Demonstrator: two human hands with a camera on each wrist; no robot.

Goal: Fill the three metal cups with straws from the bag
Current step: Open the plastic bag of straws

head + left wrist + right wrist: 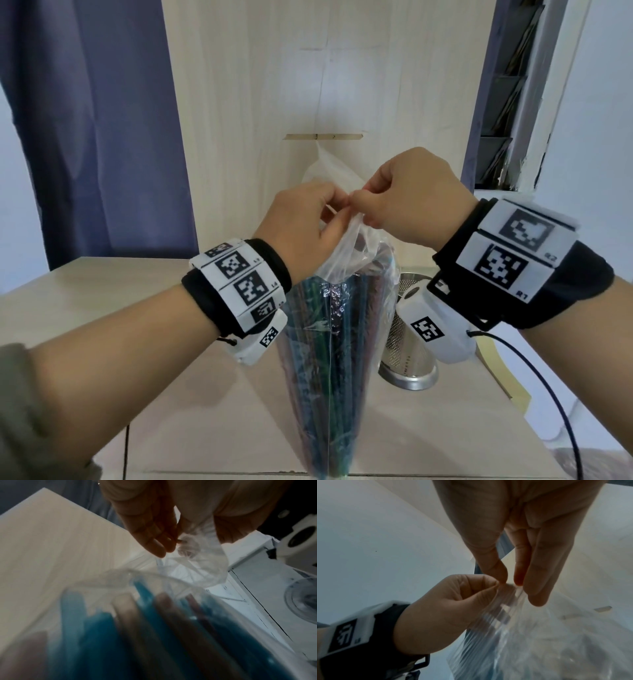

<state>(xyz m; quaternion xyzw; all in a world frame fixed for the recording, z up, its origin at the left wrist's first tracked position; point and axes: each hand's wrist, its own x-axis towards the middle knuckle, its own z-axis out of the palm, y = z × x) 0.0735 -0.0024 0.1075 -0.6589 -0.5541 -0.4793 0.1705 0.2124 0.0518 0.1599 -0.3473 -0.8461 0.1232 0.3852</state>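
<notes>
Nearest us, our left hand (301, 219) and right hand (407, 198) pinch the gathered top of the clear plastic bag of coloured straws (329, 342) standing on the pale wooden surface (102, 301); beyond, one perforated metal cup (404, 346) shows no straws, so filling seems unstarted.

One bag (337, 329) held many straws (308, 377), too many to count; one metal cup (406, 346) showed; two hands were there.

Bag (342, 342) upright on table (205, 394), straws (318, 359) inside; left hand (301, 222) and right hand (411, 195) at its top; cup (407, 342) right of bag, behind right wrist.
</notes>
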